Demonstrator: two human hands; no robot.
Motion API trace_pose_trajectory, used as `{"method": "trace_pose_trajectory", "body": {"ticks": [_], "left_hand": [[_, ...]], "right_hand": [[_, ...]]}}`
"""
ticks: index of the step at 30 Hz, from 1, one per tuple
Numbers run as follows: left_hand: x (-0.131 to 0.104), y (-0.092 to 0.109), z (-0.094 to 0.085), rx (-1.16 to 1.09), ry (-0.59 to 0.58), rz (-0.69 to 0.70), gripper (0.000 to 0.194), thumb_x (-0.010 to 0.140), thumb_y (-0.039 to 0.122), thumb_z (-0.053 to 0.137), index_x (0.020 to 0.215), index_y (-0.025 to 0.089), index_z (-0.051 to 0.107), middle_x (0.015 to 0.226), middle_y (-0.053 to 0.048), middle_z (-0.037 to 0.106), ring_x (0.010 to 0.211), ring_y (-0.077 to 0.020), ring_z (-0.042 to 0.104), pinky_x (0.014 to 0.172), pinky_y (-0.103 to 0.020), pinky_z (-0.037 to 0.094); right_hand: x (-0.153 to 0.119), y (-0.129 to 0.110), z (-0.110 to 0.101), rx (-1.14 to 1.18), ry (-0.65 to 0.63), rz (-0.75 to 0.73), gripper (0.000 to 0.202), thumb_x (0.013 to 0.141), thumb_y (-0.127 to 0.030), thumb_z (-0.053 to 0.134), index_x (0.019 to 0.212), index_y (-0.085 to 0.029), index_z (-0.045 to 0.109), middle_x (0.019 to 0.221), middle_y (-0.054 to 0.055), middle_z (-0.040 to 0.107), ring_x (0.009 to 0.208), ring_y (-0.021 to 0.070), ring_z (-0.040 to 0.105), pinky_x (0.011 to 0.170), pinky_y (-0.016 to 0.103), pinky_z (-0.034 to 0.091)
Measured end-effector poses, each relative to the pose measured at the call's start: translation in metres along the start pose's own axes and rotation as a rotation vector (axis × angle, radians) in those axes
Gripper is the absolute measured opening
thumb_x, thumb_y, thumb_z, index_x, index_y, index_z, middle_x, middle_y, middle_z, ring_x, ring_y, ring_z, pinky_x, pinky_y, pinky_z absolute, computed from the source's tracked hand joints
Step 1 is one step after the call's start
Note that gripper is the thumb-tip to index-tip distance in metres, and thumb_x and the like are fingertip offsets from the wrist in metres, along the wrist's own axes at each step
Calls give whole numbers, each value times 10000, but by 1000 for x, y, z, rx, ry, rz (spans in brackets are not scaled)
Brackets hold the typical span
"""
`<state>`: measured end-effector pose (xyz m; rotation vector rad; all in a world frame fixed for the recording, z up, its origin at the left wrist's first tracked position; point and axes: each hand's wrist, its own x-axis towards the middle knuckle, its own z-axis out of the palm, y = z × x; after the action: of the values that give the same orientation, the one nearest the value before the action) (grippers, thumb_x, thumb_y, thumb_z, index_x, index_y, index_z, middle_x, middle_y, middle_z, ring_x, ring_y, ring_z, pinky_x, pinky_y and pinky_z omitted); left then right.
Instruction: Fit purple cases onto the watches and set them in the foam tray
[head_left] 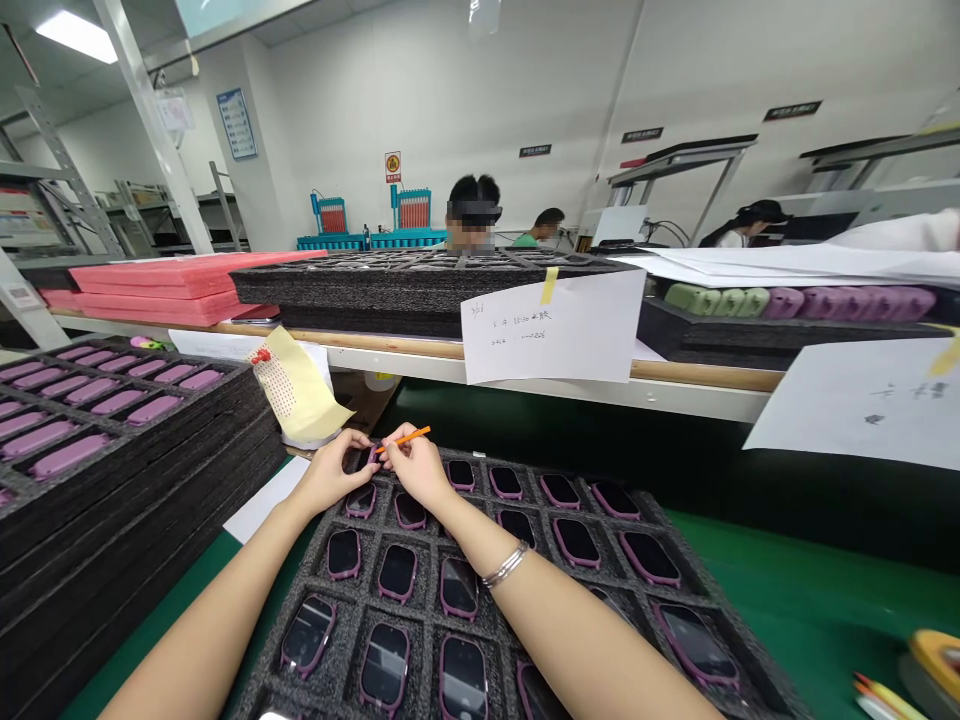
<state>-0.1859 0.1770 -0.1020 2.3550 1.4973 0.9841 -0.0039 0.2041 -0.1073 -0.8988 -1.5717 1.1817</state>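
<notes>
At the far left corner of a black foam tray [427,625], my left hand [334,470] is closed on a small purple watch case [373,455]. My right hand [415,467] pinches a thin orange stick [409,437], its lower end against the case. Most of the case is hidden by my fingers. The tray's compartments hold several purple-framed watches with dark screens, such as this watch [397,572] below my hands. My right forearm, with a silver bracelet [506,565], covers part of the tray.
Stacked foam trays [135,480] with purple cases stand at left. A shelf [420,355] crosses ahead, bearing pink foam [172,280], black trays [360,295] and handwritten paper [551,330]. Yellow paper [296,385] hangs near my left hand. A tape roll [934,665] lies at right. Several people sit beyond.
</notes>
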Motion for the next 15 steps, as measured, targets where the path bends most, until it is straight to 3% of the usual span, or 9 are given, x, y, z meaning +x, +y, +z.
{"method": "trace_pose_trajectory", "body": {"ticks": [4, 8, 11, 13, 15], "left_hand": [[-1, -1, -3, 49, -9, 41, 349, 947, 353, 624, 1248, 179, 601, 1267, -100, 631, 1082, -251, 645, 911, -475, 555], [-1, -6, -5, 121, -8, 88, 351, 946, 355, 624, 1252, 184, 602, 1292, -102, 621, 1115, -260, 632, 938, -492, 541], [1, -11, -5, 155, -18, 128, 331, 947, 353, 623, 1231, 183, 614, 1284, -100, 626, 1113, -257, 632, 940, -489, 539], [2, -14, -3, 170, -15, 147, 323, 949, 353, 621, 1223, 183, 619, 1281, -99, 629, 1112, -255, 633, 941, -487, 539], [3, -16, -2, 184, -6, 157, 317, 950, 352, 618, 1220, 185, 621, 1277, -98, 630, 1107, -253, 635, 939, -484, 541]], "right_hand": [[-5, -19, -4, 23, 62, -78, 234, 987, -338, 607, 1125, -152, 640, 1066, 56, 683, 869, 176, 682, 778, 367, 585], [-22, -60, -18, 81, 97, -197, 246, 1001, -382, 568, 982, -157, 665, 978, 42, 685, 864, 170, 663, 803, 366, 562], [-51, -99, -38, 143, 51, -249, 368, 1029, -429, 443, 920, -187, 700, 807, 18, 654, 716, 140, 625, 745, 312, 549], [-79, -126, -54, 153, 24, -256, 304, 980, -440, 512, 999, -229, 729, 761, -5, 621, 585, 116, 543, 617, 276, 512], [-110, -153, -72, 146, 20, -246, 204, 920, -390, 611, 951, -264, 769, 735, -5, 615, 554, 109, 497, 559, 265, 468]]}}
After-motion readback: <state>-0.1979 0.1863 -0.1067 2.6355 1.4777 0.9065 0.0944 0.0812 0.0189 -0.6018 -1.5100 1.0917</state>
